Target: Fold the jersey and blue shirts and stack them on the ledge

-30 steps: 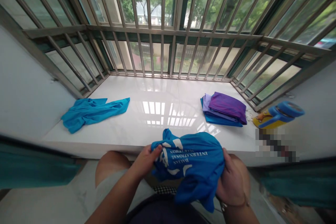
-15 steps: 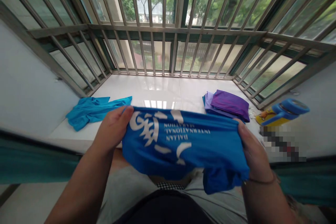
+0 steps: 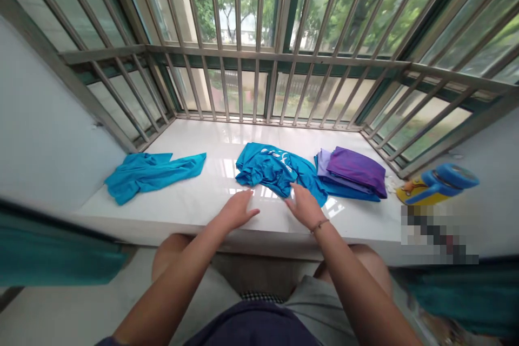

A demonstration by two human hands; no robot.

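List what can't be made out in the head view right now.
Head view:
- Pixelated patch at right: the blur hides whatever is there.
- Print on the blue shirt: folds hide most of it.
- Folded cloth stack: upper layers hide those beneath.

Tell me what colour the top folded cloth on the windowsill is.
The top cloth is purple, seen best in the head view.

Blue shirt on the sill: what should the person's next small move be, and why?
Probably the right hand should draw the near edge of the blue shirt outward to start flattening it. The shirt lies crumpled on the white sill, and that hand's fingers are already at its edge, while the open left hand rests just short of the cloth.
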